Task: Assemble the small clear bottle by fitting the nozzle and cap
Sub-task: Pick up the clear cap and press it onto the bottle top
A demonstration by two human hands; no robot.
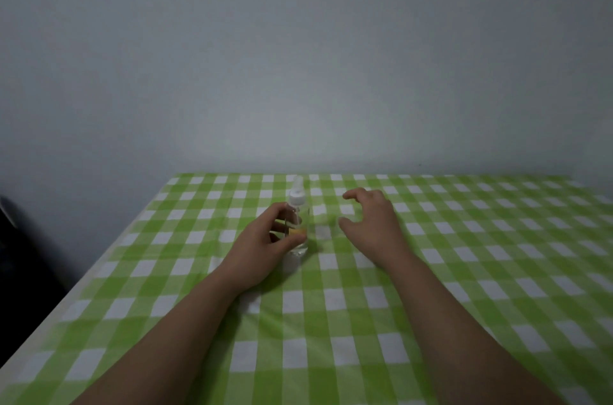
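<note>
Small clear plastic bottle (299, 225) with white nozzle top standing upright on green-checked tabletop (464, 272), left hand (265, 247) gripping its body, fingers wrapping round, right hand (373, 222) hovering just beside, grip spread, holding nothing

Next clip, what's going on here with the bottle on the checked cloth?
A person sits at a table covered in a green-and-white checked cloth. The left hand is wrapped around a small clear bottle standing upright, with a white nozzle already on top. The right hand hovers open beside it, holding nothing. Whether a clear cap sits over the nozzle is too blurred to tell.
</note>
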